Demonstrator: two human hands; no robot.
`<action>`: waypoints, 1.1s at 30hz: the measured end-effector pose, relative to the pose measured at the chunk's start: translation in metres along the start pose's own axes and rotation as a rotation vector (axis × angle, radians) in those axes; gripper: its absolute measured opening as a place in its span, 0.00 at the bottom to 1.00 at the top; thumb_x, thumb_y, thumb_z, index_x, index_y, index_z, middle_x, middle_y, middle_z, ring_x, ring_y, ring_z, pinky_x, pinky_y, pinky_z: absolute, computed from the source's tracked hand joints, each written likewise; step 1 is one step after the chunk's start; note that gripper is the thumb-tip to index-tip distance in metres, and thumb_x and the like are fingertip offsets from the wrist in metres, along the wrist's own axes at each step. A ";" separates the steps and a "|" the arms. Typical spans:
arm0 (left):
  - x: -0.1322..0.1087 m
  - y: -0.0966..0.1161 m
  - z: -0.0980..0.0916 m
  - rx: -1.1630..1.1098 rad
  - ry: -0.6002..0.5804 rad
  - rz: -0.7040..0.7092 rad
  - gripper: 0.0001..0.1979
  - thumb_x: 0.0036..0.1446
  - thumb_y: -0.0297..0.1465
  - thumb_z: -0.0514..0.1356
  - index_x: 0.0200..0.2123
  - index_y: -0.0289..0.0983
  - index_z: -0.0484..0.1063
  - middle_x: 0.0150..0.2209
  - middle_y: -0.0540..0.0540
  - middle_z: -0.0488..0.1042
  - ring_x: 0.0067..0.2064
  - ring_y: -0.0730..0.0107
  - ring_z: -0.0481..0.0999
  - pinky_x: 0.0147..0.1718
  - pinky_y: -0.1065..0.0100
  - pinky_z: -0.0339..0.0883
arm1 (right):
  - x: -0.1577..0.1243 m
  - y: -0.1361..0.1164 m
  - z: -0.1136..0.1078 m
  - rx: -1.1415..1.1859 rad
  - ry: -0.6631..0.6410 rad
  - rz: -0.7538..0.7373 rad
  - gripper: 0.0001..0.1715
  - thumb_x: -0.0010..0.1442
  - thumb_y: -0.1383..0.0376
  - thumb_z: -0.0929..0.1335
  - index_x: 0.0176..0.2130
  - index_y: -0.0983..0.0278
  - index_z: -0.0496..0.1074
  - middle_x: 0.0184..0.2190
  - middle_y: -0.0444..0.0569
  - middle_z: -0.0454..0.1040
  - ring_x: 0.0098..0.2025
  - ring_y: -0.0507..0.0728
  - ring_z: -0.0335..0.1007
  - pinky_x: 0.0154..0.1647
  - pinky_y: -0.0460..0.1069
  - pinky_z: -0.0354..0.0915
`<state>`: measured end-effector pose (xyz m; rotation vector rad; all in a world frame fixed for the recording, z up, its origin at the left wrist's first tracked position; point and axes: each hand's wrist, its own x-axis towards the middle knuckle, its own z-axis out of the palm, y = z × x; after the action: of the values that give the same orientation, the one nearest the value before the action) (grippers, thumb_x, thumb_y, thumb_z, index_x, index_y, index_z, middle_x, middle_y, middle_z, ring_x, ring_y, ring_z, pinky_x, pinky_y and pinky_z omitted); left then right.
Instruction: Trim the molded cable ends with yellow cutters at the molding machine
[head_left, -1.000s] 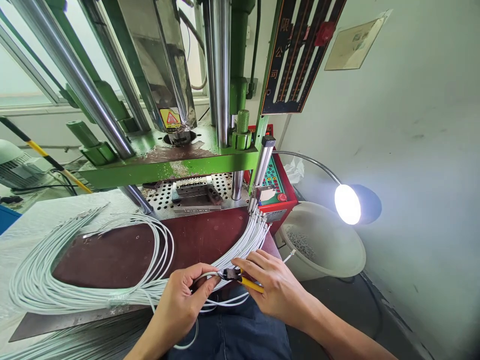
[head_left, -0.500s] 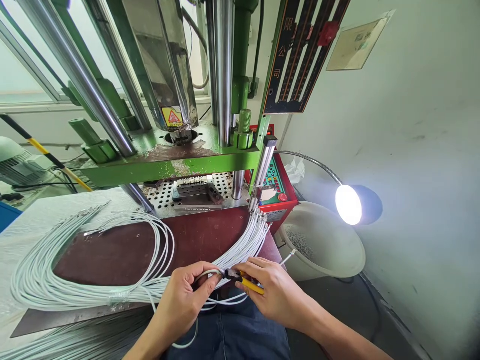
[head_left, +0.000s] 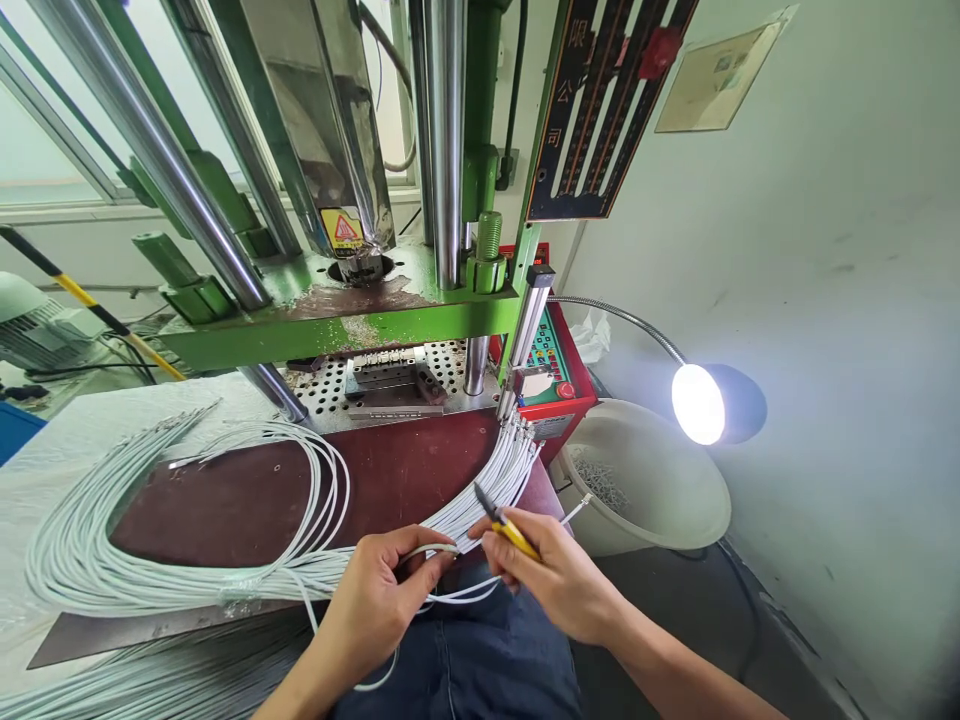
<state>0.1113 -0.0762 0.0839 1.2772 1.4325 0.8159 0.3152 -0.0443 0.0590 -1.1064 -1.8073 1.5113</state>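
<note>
My left hand pinches a white cable between thumb and fingers, close to its end. The cable's tail loops down below that hand. In my right hand is a pair of yellow-handled pliers; their dark jaws point up and to the left, apart from the cable. The right fingertips are close to the cable end, and whether they touch it I cannot tell. Behind both hands runs a thick bundle of white cables, with metal-looking ends gathered at the right.
A green press with steel columns stands ahead, a metal mould on its perforated plate. The cable coil spreads over the table. To the right are a red control box, a white bin with scraps, and a lit lamp.
The pliers have come off the cable end and swung upward in my right hand. My left hand keeps its pinch on the cable, nearly in the same place.
</note>
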 end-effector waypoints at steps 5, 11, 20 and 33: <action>0.003 0.000 0.003 -0.066 -0.024 0.009 0.15 0.53 0.42 0.65 0.35 0.36 0.83 0.24 0.49 0.76 0.27 0.71 0.68 0.27 0.73 0.61 | 0.002 -0.012 0.005 0.234 0.042 -0.015 0.12 0.64 0.58 0.67 0.40 0.66 0.71 0.30 0.45 0.68 0.32 0.51 0.63 0.34 0.46 0.63; 0.004 -0.007 0.009 -0.129 0.017 0.201 0.16 0.58 0.43 0.62 0.41 0.38 0.79 0.26 0.51 0.71 0.29 0.72 0.66 0.29 0.73 0.61 | 0.002 -0.020 0.008 0.183 0.085 -0.063 0.08 0.64 0.64 0.66 0.40 0.65 0.72 0.27 0.42 0.66 0.29 0.50 0.61 0.31 0.45 0.61; 0.002 -0.003 0.018 -0.328 -0.250 -0.027 0.26 0.61 0.51 0.55 0.21 0.36 0.65 0.18 0.54 0.58 0.21 0.77 0.51 0.20 0.71 0.43 | 0.004 -0.028 0.003 -0.021 0.231 -0.369 0.10 0.61 0.71 0.68 0.44 0.63 0.72 0.38 0.46 0.72 0.38 0.51 0.69 0.42 0.45 0.66; -0.002 0.004 0.012 -0.335 -0.193 -0.053 0.22 0.55 0.48 0.63 0.22 0.36 0.67 0.17 0.55 0.59 0.20 0.79 0.51 0.17 0.74 0.42 | 0.009 -0.027 -0.005 -0.137 0.097 -0.132 0.09 0.64 0.62 0.68 0.33 0.65 0.72 0.27 0.42 0.70 0.29 0.49 0.61 0.30 0.44 0.60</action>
<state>0.1237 -0.0792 0.0847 1.0269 1.1175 0.8332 0.3075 -0.0351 0.0855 -1.0817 -1.9005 1.2527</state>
